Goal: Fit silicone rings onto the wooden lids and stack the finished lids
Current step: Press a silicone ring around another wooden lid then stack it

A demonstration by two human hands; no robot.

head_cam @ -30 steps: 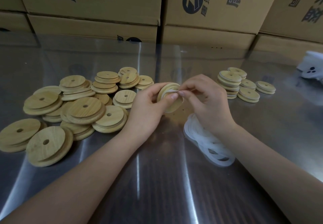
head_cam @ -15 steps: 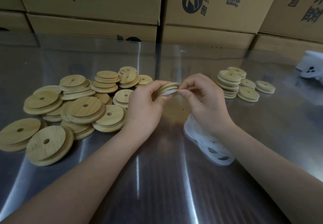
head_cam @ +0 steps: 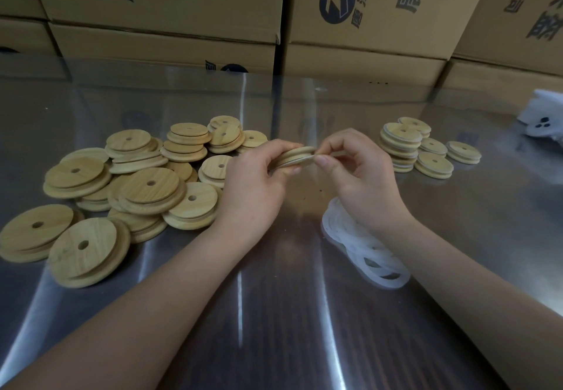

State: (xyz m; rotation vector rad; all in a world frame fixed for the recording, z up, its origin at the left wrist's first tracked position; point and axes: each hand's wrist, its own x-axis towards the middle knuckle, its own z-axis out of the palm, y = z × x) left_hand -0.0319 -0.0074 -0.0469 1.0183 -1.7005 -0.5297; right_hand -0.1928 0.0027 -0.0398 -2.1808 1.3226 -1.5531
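Note:
My left hand grips a round wooden lid held almost edge-on above the table's middle. My right hand pinches the lid's right rim, thumb and forefinger pressing a thin white silicone ring into its groove. A loose heap of white silicone rings lies on the table under my right wrist. At the left spreads a pile of bare wooden lids, each with a small hole. Short stacks of ringed lids stand at the right.
The work surface is a shiny metal table. Cardboard boxes printed with dark logos wall off the far edge. A white object with dark holes sits at the far right edge.
The lid has turned from tilted, face partly showing, to nearly edge-on and level. Both hands stay together on it, with the right fingers working along the rim.

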